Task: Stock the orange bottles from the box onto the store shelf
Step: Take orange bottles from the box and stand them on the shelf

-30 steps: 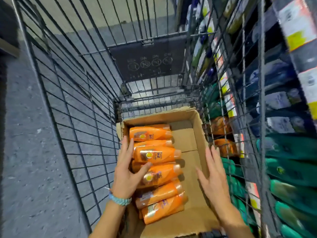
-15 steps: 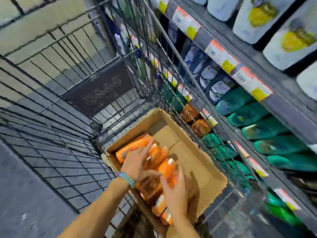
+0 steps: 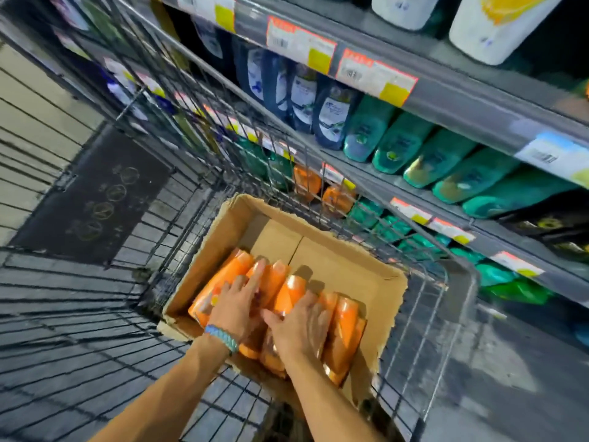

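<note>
Several orange bottles [image 3: 345,327] lie side by side in the near-left half of an open cardboard box [image 3: 338,266], which sits in a wire cart. My left hand [image 3: 236,306], with a blue wristband, rests flat on the left bottles with its fingers spread. My right hand [image 3: 302,327] curls over a middle bottle, thumb on one side and fingers on the other. More orange bottles [image 3: 307,183] stand on the lower store shelf, seen through the cart's wire side. The bottles under my hands are partly hidden.
The wire cart [image 3: 459,314] closes in the box on all sides. To the right rise store shelves [image 3: 446,97] with price tags, holding green bottles [image 3: 443,154], dark blue bottles [image 3: 331,113] and white bottles [image 3: 490,30]. Grey floor lies at the right.
My view has swung right and up toward the shelves. My right hand moved from the box's empty half onto the bottles and closed over one. My left hand stays on the bottles.
</note>
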Tool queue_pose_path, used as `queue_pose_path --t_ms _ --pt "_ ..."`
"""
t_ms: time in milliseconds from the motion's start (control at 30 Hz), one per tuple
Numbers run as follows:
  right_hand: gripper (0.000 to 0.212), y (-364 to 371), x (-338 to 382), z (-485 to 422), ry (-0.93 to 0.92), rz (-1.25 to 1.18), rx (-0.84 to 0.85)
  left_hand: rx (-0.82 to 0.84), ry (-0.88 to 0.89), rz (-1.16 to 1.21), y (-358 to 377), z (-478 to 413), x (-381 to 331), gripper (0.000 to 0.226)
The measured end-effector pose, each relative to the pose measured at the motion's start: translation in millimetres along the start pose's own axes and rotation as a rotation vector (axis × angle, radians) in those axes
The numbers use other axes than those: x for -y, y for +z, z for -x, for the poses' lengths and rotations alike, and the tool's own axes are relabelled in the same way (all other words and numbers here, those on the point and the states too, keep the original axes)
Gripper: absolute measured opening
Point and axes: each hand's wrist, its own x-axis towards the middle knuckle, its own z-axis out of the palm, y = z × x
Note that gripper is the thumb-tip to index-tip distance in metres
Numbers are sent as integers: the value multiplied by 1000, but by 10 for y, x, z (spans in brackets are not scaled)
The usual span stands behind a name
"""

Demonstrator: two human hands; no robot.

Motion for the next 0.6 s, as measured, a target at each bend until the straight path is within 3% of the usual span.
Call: queue_pose_path --t_ms 200,400,600 --pt "84 -281 304 55 45 236 63 73 -139 80 -15 55 46 118" --pt "80 -358 338 123 70 -116 171 -24 -182 242 -131 187 -48 116" --pt "88 -796 345 294 -41 -315 218 -256 40 314 -651 386 -389 108"
